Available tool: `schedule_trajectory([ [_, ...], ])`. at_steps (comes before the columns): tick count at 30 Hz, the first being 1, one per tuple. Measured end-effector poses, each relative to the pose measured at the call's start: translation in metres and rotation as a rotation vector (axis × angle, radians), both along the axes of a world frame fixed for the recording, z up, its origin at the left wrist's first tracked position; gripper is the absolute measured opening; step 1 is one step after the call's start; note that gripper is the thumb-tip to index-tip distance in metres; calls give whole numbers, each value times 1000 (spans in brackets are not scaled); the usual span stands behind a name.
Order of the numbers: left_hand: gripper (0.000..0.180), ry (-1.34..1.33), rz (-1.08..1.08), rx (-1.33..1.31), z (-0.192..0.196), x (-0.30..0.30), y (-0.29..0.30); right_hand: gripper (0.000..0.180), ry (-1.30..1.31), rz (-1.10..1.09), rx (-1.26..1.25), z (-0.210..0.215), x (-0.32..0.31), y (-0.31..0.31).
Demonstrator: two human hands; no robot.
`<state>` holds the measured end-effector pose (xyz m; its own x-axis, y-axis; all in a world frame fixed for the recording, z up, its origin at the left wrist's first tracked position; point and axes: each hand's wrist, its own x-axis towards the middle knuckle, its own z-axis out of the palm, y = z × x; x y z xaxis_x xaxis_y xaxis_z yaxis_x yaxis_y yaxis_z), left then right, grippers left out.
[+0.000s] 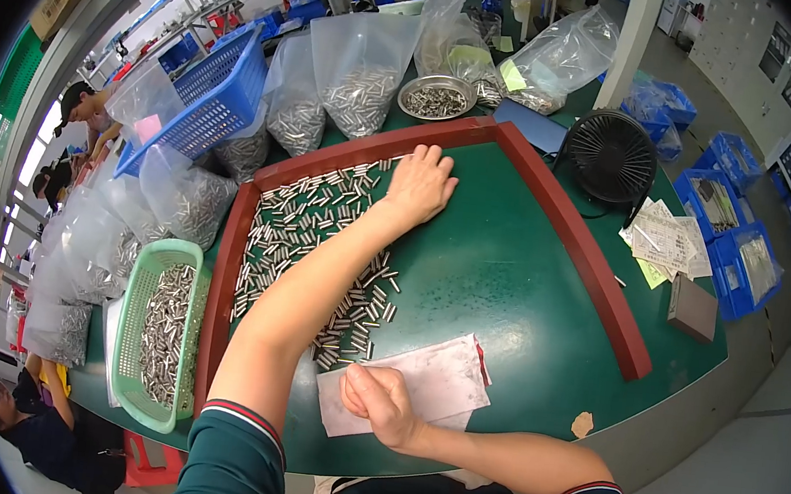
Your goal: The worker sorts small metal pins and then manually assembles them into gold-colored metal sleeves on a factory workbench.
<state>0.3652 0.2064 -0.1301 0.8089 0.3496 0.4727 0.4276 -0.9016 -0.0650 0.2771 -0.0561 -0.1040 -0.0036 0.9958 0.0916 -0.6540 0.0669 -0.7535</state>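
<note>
My left hand (421, 187) reaches to the far side of the green table, palm down, fingers slightly apart and bent toward the surface. It rests at the right edge of a wide spread of short metal pins (306, 223); whether its fingertips touch any is hidden. My left forearm crosses over part of the spread. My right hand (383, 408) is closed, thumb on top, above a smudged pale cloth or paper sheet (444, 378) near the front edge. Whatever its fingers hold, if anything, is hidden.
A dark red raised border (571, 232) frames the table (482, 247). On the left stand a green basket (176, 407) of metal pins and a blue basket (225, 84). Clear bags (359, 89) of pins, a metal bowl (468, 110) and a black fan (610, 159) stand beyond the border.
</note>
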Motion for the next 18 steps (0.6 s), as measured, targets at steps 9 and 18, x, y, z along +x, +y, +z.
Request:
schedule_trajectory([
  [9,13,-26,145,-56,3,-112,-5,41,8,-9,24,3,-1,2],
  [18,13,-212,-44,-57,21,-84,-31,41,1,-23,29,5,1,1],
])
